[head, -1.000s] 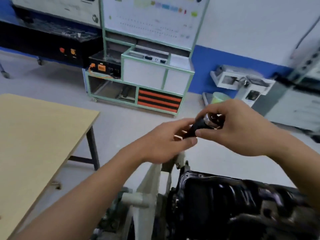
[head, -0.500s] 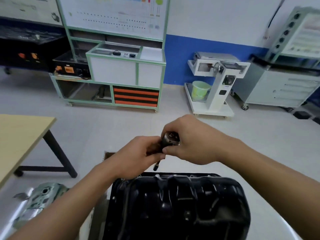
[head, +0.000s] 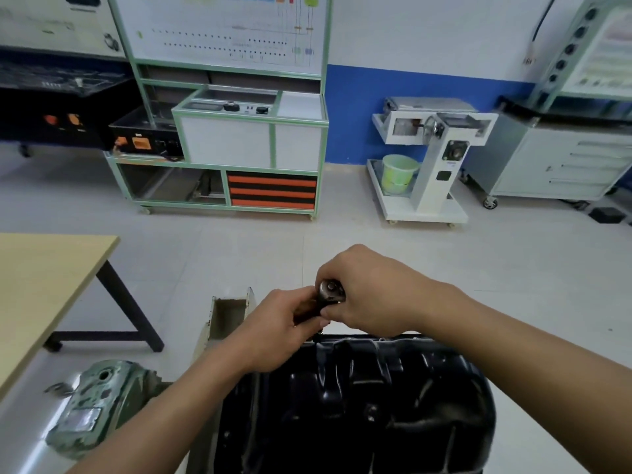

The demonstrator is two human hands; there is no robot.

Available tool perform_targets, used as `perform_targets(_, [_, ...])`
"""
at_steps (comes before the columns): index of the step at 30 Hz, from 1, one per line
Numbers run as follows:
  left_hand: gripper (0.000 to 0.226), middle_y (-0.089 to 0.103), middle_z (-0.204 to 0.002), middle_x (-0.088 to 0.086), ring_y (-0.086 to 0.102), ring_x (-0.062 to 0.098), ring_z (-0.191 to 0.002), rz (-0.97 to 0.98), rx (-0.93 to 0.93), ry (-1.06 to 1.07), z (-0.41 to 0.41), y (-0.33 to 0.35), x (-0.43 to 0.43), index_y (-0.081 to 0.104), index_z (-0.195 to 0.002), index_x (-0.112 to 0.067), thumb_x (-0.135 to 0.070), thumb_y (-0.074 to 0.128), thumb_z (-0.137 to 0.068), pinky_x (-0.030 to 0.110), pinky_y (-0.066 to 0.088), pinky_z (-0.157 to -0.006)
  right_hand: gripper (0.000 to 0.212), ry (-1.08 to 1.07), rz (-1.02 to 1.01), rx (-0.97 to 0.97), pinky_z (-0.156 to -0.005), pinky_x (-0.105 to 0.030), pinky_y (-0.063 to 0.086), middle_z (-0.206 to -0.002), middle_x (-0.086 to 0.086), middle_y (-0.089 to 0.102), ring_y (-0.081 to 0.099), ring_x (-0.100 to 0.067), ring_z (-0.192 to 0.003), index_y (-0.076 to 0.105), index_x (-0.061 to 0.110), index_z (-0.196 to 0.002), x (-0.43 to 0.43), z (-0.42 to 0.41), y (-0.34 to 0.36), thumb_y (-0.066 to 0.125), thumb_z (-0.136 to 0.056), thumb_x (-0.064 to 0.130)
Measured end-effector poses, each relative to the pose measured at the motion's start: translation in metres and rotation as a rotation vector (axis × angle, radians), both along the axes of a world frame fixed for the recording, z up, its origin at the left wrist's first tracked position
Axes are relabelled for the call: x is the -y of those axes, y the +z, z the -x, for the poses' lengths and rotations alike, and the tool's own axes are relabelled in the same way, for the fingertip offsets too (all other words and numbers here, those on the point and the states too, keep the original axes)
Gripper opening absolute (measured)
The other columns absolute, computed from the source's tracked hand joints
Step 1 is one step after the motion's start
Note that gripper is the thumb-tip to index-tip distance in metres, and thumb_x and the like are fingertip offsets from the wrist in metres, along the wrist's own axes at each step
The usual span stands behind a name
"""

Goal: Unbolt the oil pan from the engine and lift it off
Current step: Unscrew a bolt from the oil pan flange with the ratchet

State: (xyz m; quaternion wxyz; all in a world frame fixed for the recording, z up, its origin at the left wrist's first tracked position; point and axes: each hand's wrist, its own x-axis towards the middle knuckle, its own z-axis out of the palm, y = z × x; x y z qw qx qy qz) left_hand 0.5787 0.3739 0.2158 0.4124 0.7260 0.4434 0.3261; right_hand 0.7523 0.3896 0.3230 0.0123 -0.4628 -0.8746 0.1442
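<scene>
We can't read a word here: the print on the wall board point(head: 222, 29) is too blurred for us.

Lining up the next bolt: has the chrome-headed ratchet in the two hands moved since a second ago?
Yes. The chrome-headed ratchet has dropped closer to the far rim of the black metal oil pan.
</scene>
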Motion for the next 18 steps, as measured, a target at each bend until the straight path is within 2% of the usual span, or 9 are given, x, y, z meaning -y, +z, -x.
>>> perform_targets(2, [0.012,0.076,-0.100,0.001,0.071,0.030,-0.099,-0.021,0.016,0.002,-0.001,-0.004,0.003,0.067,-0.110,-0.017,-0.019,0.063,-0.099,0.053,0.054,-0.092,0.013,-0.024,0.006,-0.016,-0.066,-0.040,0.054,-0.082,0.000,0.062,0.060,-0.022,-0.075,0.068,0.017,-0.089,0.005,0.000,-0.002,0.072,-0.084,0.028])
perform_targets(5, [0.009,0.073,-0.088,0.006,0.066,0.035,-0.084,-0.077,0.038,0.014,-0.005,-0.008,0.003,0.068,-0.104,-0.026,-0.024,0.062,-0.097,0.052,0.055,-0.081,0.014,-0.116,0.046,-0.131,-0.072,-0.037,0.054,-0.087,0.002,0.065,0.060,-0.018,-0.080,0.068,0.018,-0.094,0.012,0.002,-0.007,0.070,-0.086,0.029])
perform_targets(8, [0.033,0.062,-0.068,0.001,0.048,0.027,-0.062,-0.130,-0.009,0.021,-0.006,-0.011,0.002,0.063,-0.089,-0.051,-0.019,0.065,-0.097,0.035,0.046,-0.063,0.021,-0.274,0.078,-0.184,-0.070,-0.033,0.051,-0.087,0.002,0.064,0.059,-0.017,-0.081,0.065,0.017,-0.094,0.022,0.006,-0.017,0.070,-0.086,0.036])
perform_targets(10, [0.040,0.055,-0.061,-0.007,0.037,0.010,-0.055,-0.160,-0.027,0.037,-0.004,-0.013,0.002,0.062,-0.083,-0.054,-0.017,0.069,-0.096,0.021,0.036,-0.055,0.030,-0.416,0.183,-0.286,-0.058,-0.030,0.045,-0.078,0.001,0.063,0.056,-0.016,-0.068,0.065,0.009,-0.091,0.026,0.009,-0.023,0.076,-0.082,0.035])
perform_targets(11, [0.037,0.056,-0.060,-0.011,0.039,0.008,-0.054,-0.164,-0.016,0.059,-0.003,-0.013,0.004,0.064,-0.084,-0.050,-0.016,0.069,-0.096,0.018,0.036,-0.054,0.034,-0.483,0.279,-0.385,-0.052,-0.027,0.041,-0.071,0.000,0.060,0.051,-0.016,-0.060,0.066,0.004,-0.094,0.027,0.009,-0.022,0.080,-0.079,0.031])
perform_targets(13, [0.024,0.069,-0.072,-0.014,0.057,0.003,-0.061,-0.158,0.019,0.111,0.000,-0.012,0.008,0.070,-0.095,-0.039,-0.015,0.070,-0.096,0.016,0.045,-0.063,0.042,-0.548,0.471,-0.537,-0.048,-0.023,0.037,-0.066,-0.003,0.060,0.050,-0.016,-0.055,0.067,0.001,-0.107,0.030,0.007,-0.014,0.086,-0.075,0.021])
perform_targets(14, [0.019,0.075,-0.083,-0.013,0.067,0.000,-0.074,-0.149,0.037,0.133,0.001,-0.012,0.010,0.072,-0.102,-0.030,-0.012,0.071,-0.095,0.018,0.051,-0.073,0.045,-0.518,0.525,-0.570,-0.052,-0.024,0.042,-0.072,-0.002,0.067,0.056,-0.015,-0.059,0.067,0.005,-0.113,0.032,0.003,-0.009,0.087,-0.074,0.017])
perform_targets(16, [0.021,0.078,-0.099,-0.012,0.072,0.000,-0.093,-0.120,0.060,0.169,0.001,-0.011,0.012,0.073,-0.109,-0.020,-0.008,0.074,-0.092,0.025,0.057,-0.090,0.039,-0.360,0.465,-0.517,-0.066,-0.025,0.054,-0.088,0.003,0.076,0.067,-0.010,-0.071,0.071,0.021,-0.108,0.041,-0.011,-0.003,0.086,-0.073,0.014])
perform_targets(18, [0.022,0.077,-0.099,-0.011,0.072,0.001,-0.095,-0.126,0.027,0.198,-0.002,-0.009,0.014,0.072,-0.109,-0.021,-0.011,0.077,-0.090,0.032,0.057,-0.095,0.030,-0.230,0.295,-0.349,-0.073,-0.023,0.056,-0.092,0.008,0.075,0.068,-0.005,-0.075,0.072,0.031,-0.099,0.052,-0.025,-0.004,0.082,-0.075,0.015])
